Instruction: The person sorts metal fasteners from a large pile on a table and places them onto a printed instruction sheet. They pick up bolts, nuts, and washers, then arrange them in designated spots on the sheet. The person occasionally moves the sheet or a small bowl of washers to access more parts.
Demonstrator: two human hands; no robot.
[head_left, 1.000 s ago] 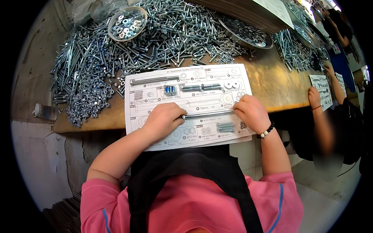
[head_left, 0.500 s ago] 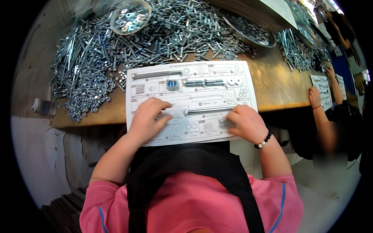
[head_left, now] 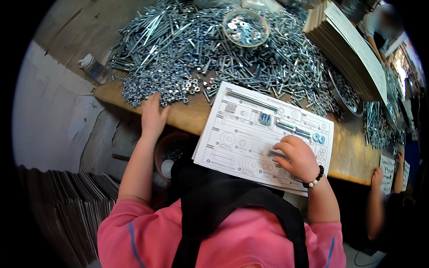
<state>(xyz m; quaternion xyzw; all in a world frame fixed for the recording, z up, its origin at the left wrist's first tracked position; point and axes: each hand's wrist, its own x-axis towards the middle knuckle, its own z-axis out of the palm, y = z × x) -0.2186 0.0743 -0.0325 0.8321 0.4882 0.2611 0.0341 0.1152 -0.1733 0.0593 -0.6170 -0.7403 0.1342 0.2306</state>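
Observation:
My left hand (head_left: 153, 118) reaches out to the near edge of a heap of hex nuts (head_left: 163, 82). Its fingers are stretched out and meet the nuts; nothing shows in its grip. Over a white printed sheet (head_left: 212, 147), my right hand (head_left: 297, 158) curls with thumb and fingers on either side of a long bolt (head_left: 276, 153), mostly hidden under the hand. On the sheet lie another long bolt (head_left: 252, 100), a blue-marked cluster of small bolts (head_left: 264, 118), two thick bolts (head_left: 292, 128) end to end and two washers (head_left: 318, 137).
Loose bolts (head_left: 241, 67) spread behind the sheet, around a round tub of washers (head_left: 245, 29). A metal bowl (head_left: 346, 96) and stacked sheets (head_left: 353, 49) stand right. A clear bottle (head_left: 93, 69) sits left, a bucket (head_left: 164, 154) below the table edge. A co-worker's hands (head_left: 377, 177) are far right.
My left hand has left the sheet and moved left to the nuts. My right hand has shifted toward the long bolt's left end. The view has turned, so the sheet appears farther right and tilted.

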